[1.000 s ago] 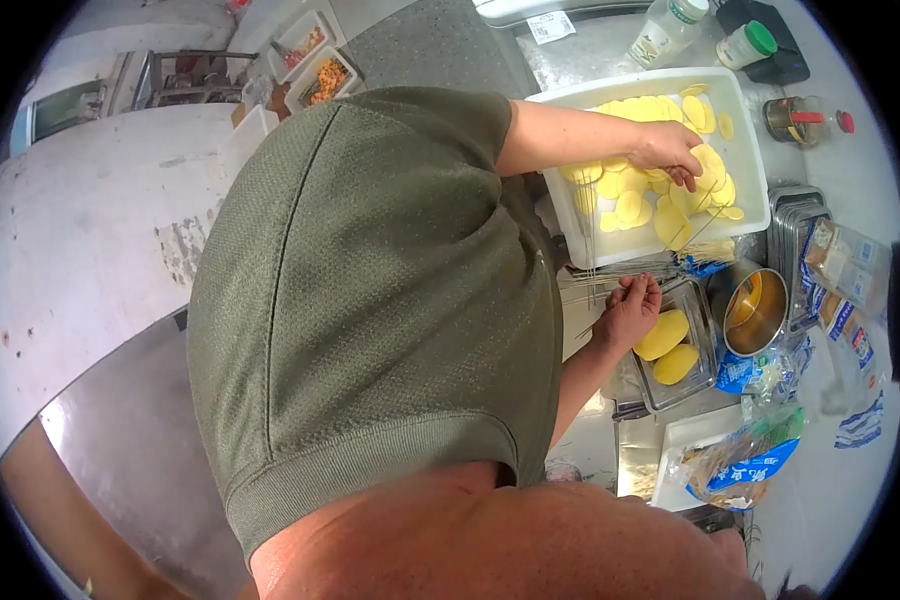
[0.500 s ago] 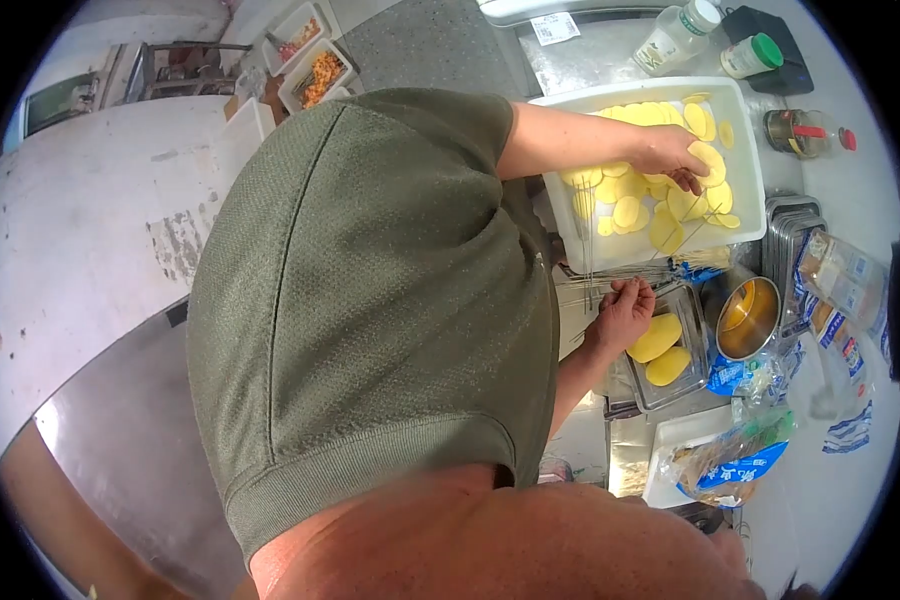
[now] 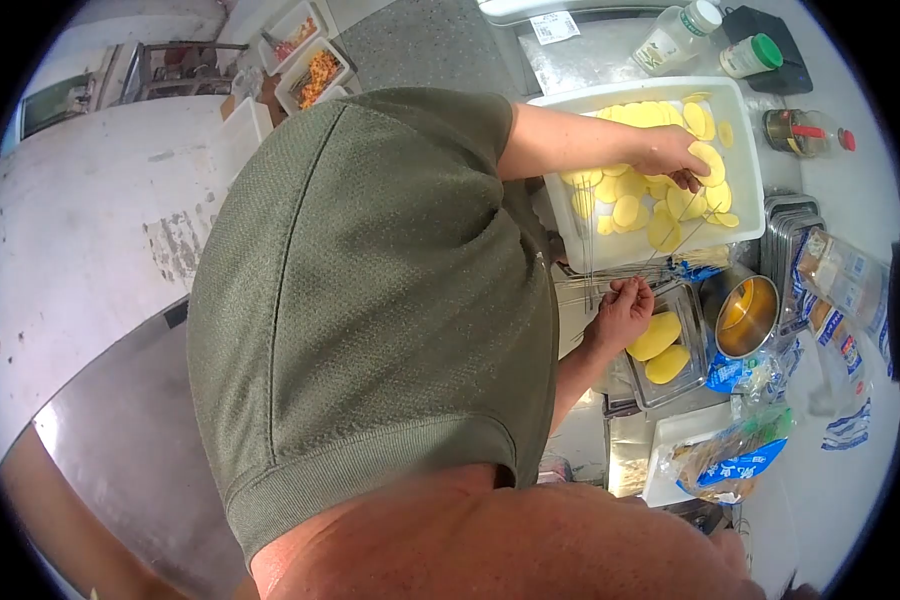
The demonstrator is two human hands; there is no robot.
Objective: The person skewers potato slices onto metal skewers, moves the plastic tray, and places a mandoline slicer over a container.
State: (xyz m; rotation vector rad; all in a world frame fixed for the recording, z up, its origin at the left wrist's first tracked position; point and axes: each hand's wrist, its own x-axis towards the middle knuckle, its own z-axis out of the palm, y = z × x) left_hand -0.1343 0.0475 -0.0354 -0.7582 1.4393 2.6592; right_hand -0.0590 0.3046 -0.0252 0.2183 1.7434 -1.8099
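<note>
My left hand [image 3: 675, 160] reaches over a white plastic tub [image 3: 755, 190], its fingers closed on a round yellow potato slice [image 3: 708, 163]. Many more potato slices [image 3: 625, 211] lie in the tub, spread out or stacked. Just outside the near side wall, the fingers of my right hand [image 3: 625, 305] pinch a thin skewer [image 3: 678, 243] that slants up toward the left hand. One slice [image 3: 664, 231] sits along this skewer; whether it is pierced cannot be made out. Beside the right hand, a bundle of skewers [image 3: 620, 273] lies across the counter.
Two whole peeled potatoes [image 3: 656, 335] rest in a clear tray [image 3: 685, 386] beneath my right hand. Farther out are a metal pot [image 3: 712, 305], stacked metal trays [image 3: 792, 215] and plastic bags [image 3: 740, 460]. Bottles [image 3: 675, 40] stand behind the tub.
Both hands stay almost in place. The skewer at my right hand has shifted slightly in angle. My left hand keeps its hold on the potato slice.
</note>
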